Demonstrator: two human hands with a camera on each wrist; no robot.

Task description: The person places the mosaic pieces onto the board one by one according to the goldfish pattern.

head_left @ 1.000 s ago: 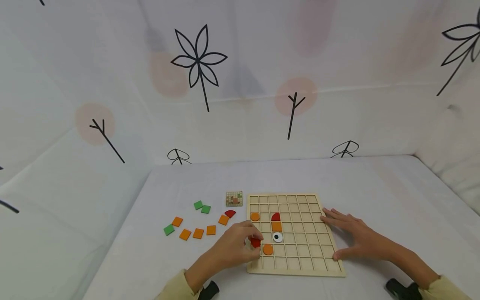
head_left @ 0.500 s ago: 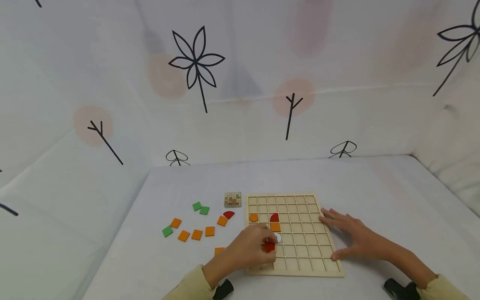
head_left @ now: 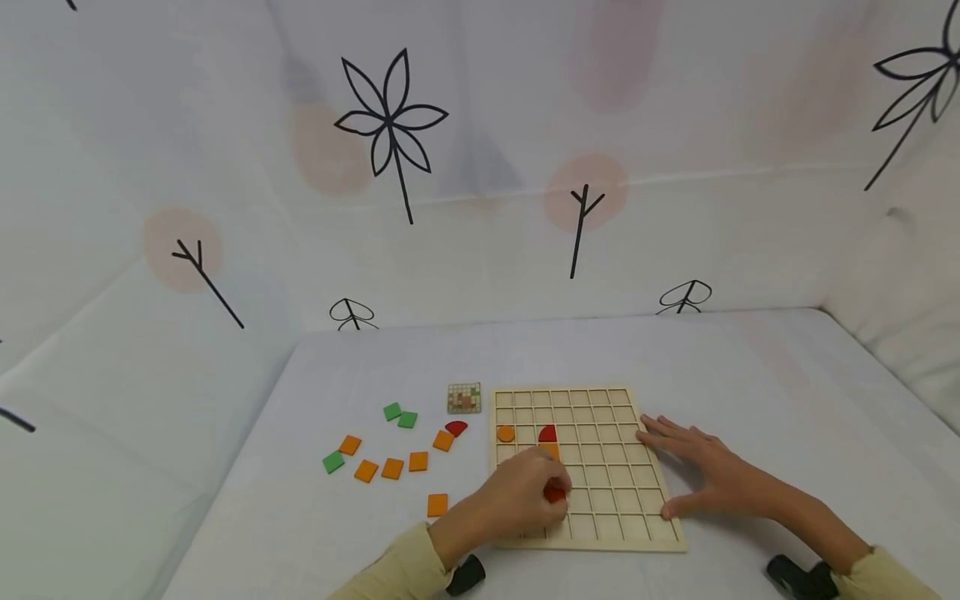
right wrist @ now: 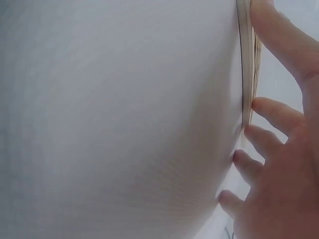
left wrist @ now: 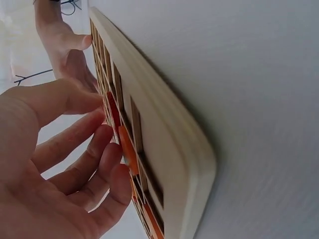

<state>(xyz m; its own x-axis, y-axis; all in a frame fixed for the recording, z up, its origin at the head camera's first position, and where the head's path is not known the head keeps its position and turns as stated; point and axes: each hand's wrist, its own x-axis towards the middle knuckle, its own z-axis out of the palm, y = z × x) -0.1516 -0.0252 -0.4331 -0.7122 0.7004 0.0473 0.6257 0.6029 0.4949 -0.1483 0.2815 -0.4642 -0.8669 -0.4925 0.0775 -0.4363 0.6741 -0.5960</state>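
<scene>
My left hand (head_left: 517,493) is over the wooden grid board (head_left: 609,532), pinching a red piece (head_left: 555,494) between thumb and fingers at a cell in the lower part. In the left wrist view the red piece (left wrist: 113,113) lies at grid level under the thumb tip, with an orange piece (left wrist: 128,150) beside it. My right hand (head_left: 716,479) rests with spread fingers along the board's right edge; in the right wrist view its thumb and some fingertips touch that edge. Above the left hand, a red quarter-round piece (head_left: 547,433) and a partly covered orange square (head_left: 551,450) sit in cells.
An orange disc (head_left: 506,433) occupies a cell at the board's left side. Left of the board lie several loose orange squares (head_left: 417,461), green squares (head_left: 407,419) and a red piece (head_left: 456,427). A small pattern card (head_left: 464,397) lies near the board's upper left corner.
My left hand has carried the red piece rightward across the board, now covering the white eye piece and the lower orange disc. An orange square left of the board is uncovered. The right hand stays put.
</scene>
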